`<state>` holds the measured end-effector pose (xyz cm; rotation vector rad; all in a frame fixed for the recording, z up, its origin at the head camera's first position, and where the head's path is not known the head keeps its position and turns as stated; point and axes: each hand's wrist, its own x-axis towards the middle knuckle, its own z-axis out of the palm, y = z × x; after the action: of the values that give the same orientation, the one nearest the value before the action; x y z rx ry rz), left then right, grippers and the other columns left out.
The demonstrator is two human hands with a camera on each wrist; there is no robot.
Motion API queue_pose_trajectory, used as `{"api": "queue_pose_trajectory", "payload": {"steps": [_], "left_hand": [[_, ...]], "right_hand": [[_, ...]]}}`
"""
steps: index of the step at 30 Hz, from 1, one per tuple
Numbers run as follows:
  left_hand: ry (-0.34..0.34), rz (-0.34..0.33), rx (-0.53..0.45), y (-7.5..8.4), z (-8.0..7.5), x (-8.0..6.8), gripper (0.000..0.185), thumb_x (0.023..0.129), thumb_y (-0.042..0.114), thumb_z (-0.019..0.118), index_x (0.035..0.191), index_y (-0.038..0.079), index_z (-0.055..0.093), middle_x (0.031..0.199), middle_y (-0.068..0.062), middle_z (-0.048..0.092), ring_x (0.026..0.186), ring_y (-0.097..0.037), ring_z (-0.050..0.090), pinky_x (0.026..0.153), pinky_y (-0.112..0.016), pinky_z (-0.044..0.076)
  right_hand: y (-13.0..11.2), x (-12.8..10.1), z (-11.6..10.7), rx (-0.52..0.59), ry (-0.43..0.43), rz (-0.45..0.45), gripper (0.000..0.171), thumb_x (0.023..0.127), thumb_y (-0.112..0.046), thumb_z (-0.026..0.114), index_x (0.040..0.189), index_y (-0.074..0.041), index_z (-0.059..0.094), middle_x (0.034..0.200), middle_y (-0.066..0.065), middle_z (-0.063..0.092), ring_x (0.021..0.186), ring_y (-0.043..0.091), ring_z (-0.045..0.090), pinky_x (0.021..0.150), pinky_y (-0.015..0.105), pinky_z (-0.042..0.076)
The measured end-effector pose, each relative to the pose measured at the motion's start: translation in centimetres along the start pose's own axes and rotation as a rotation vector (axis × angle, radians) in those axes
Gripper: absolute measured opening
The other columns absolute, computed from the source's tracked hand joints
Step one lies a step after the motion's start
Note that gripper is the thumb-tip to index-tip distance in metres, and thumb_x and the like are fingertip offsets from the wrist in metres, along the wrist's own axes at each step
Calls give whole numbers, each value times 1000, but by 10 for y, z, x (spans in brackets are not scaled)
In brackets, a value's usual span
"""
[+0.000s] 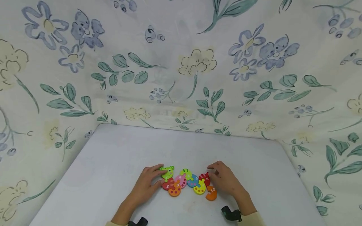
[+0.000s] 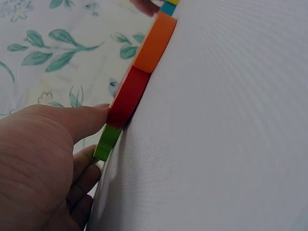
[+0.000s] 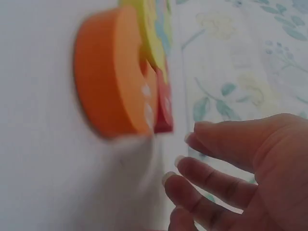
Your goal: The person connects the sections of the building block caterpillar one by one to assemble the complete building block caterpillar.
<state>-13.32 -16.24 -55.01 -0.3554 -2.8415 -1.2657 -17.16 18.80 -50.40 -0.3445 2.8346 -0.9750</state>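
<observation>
A chain of colourful number puzzle pieces lies on the white table. At its left end a green head piece (image 1: 167, 172) with a face joins a red piece (image 1: 168, 184) marked 2. Orange, pink, green, blue and yellow (image 1: 200, 187) pieces follow, up to a red piece (image 1: 205, 179) marked 8. An orange piece (image 1: 211, 193) marked 10 lies below that one. My left hand (image 1: 146, 184) holds the head end, fingers on the green piece and thumb (image 2: 91, 118) against the red one. Beside the red 8, my right hand (image 1: 224, 179) has its fingers (image 3: 192, 195) loosely bent, holding nothing.
The white tabletop (image 1: 181, 147) spreads around the puzzle. A floral cloth (image 1: 169, 78) rises behind it and at both sides. Dark wrist-worn devices (image 1: 231, 214) sit on both wrists.
</observation>
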Motion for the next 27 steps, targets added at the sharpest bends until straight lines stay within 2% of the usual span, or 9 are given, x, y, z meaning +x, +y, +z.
{"api": "queue_pose_trajectory", "payload": {"steps": [4,6,8,11,13,15,20,24,27], "left_hand": [[3,-6,13,1,1,1,40,97,23,77,135,30,69,157,11,50,140,-20,43,115,-53,39],[3,-5,17,1,1,1,40,97,23,77,135,30,69,157,10,50,140,-20,43,115,-53,39],[0,-3,12,1,0,1,40,97,23,77,136,30,69,157,10,49,140,-20,43,115,-53,39],[-6,0,9,1,0,1,40,98,24,77,136,31,69,157,11,49,139,-20,43,115,-53,40],[-7,2,10,0,-1,0,40,98,24,77,136,31,69,157,11,49,140,-19,43,115,-53,40],[-5,4,11,-1,-2,0,40,98,24,77,136,31,68,157,11,49,140,-20,43,115,-53,40],[-2,9,4,-2,-2,1,40,98,22,77,137,29,69,157,9,49,140,-21,43,115,-54,39],[-3,7,-1,-2,-1,0,40,97,22,77,136,28,69,157,9,50,140,-21,43,115,-54,38],[-3,9,0,-2,-1,-1,40,97,22,77,136,28,70,156,9,50,139,-21,43,115,-54,39]], "right_hand": [[11,-12,-21,-37,72,27,23,100,-12,72,123,-15,72,121,2,63,106,20,62,92,40,59],[17,-18,-31,-53,82,47,26,98,-13,73,125,-13,71,126,7,63,111,25,63,94,46,58],[21,-25,-38,-83,57,81,33,96,-16,77,128,-10,70,129,11,62,111,29,63,95,51,57],[27,-35,-39,-163,-27,158,54,87,-27,86,133,-9,67,126,13,61,108,29,60,95,54,57],[29,-38,-33,-204,-59,186,64,81,-34,91,134,-9,65,123,13,60,105,27,57,93,54,58],[28,-40,-26,-220,-55,189,64,79,-33,92,132,-10,64,119,12,59,102,26,55,93,53,58],[20,-41,-17,-188,4,133,47,84,-19,88,126,-11,67,116,9,58,99,22,56,96,51,57],[18,-36,-11,-139,12,125,45,87,-20,86,128,-14,68,116,4,58,97,18,56,96,45,57],[16,-28,-7,-102,34,112,47,88,-23,87,130,-15,69,113,1,58,92,14,55,88,34,59]]}}
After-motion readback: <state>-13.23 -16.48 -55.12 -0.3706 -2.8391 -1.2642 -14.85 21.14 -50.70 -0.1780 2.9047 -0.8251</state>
